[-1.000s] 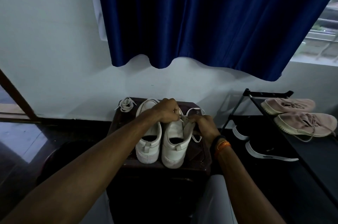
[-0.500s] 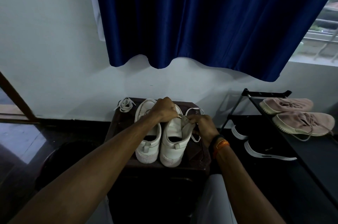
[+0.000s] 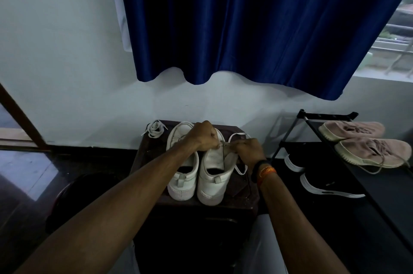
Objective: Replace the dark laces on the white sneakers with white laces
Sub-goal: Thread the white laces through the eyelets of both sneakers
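Two white sneakers stand side by side, heels toward me, on a small dark stool (image 3: 242,195). The left sneaker (image 3: 184,182) has no lace that I can see. Over the right sneaker (image 3: 212,175) my left hand (image 3: 204,136) pinches a white lace (image 3: 240,169) at the eyelets, and my right hand (image 3: 248,149) pinches the same lace from the right side. The lace loops behind my right hand and hangs beside the shoe. A second white lace (image 3: 155,129) lies bundled at the stool's far left corner. No dark lace is visible.
A black shoe rack (image 3: 312,117) stands to the right with a pink pair (image 3: 368,150) on top and a black pair (image 3: 324,182) below. A blue curtain (image 3: 245,27) hangs over the white wall. A brown door frame (image 3: 20,117) is at the left.
Both hands stay at the right sneaker's eyelets. They have drawn slightly apart, so a short piece of white lace shows between them.
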A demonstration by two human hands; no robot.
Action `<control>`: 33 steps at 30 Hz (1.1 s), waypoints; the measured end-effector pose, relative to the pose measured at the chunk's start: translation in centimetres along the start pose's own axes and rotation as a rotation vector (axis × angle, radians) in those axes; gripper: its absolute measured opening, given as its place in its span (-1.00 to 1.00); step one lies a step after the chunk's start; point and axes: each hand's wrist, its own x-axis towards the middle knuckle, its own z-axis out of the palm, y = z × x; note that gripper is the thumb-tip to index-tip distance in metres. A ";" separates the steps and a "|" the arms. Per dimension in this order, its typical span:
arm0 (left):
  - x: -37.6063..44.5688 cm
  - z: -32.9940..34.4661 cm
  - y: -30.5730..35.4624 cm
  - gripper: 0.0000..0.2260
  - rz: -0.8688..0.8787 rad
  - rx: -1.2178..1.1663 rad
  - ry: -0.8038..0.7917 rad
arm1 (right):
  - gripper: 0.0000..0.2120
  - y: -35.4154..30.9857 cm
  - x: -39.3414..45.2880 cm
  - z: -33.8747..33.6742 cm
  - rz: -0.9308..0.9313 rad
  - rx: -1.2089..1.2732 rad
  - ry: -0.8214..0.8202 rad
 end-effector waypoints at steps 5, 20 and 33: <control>-0.6 -0.2 -0.1 -0.96 0.044 -0.087 0.016 | -0.81 0.5 0.3 0.2 0.088 0.092 0.017; -0.5 0.1 0.7 -0.97 0.126 0.030 0.018 | -0.81 0.6 -0.1 0.5 0.099 0.271 0.022; -0.7 0.4 0.6 -0.96 0.102 -0.002 0.091 | -0.88 0.6 -0.5 0.9 0.077 0.379 0.037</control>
